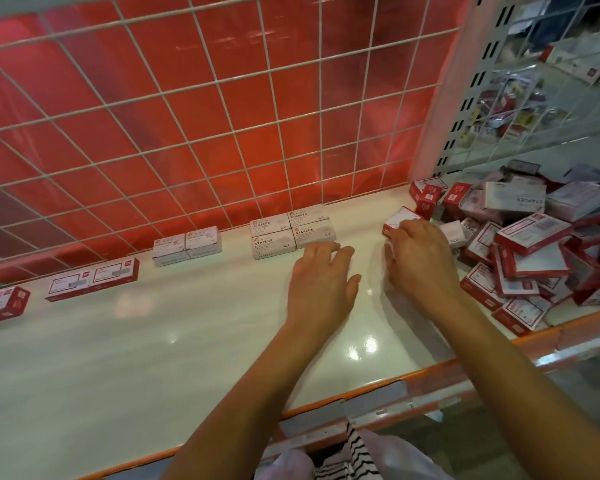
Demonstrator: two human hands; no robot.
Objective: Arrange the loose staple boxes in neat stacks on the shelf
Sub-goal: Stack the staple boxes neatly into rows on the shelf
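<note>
A jumbled heap of red-and-white staple boxes (527, 244) fills the right end of the white shelf (153, 341). My right hand (420, 258) reaches to the heap's left edge, its fingers curled on a red-and-white box (397, 220). My left hand (323, 275) hovers over the shelf with relaxed fingers, just in front of a block of white STAPLES boxes (290, 230) set against the back. Further left stand two white boxes (186, 244), a red-and-white pair (94, 277) and one red box (2, 303).
A white wire grid with a red panel (205, 109) backs the shelf. A perforated upright (465, 109) and wire divider close the right side, with other goods behind. An orange front rail (395, 386) edges the shelf. Striped cloth (343, 459) shows below.
</note>
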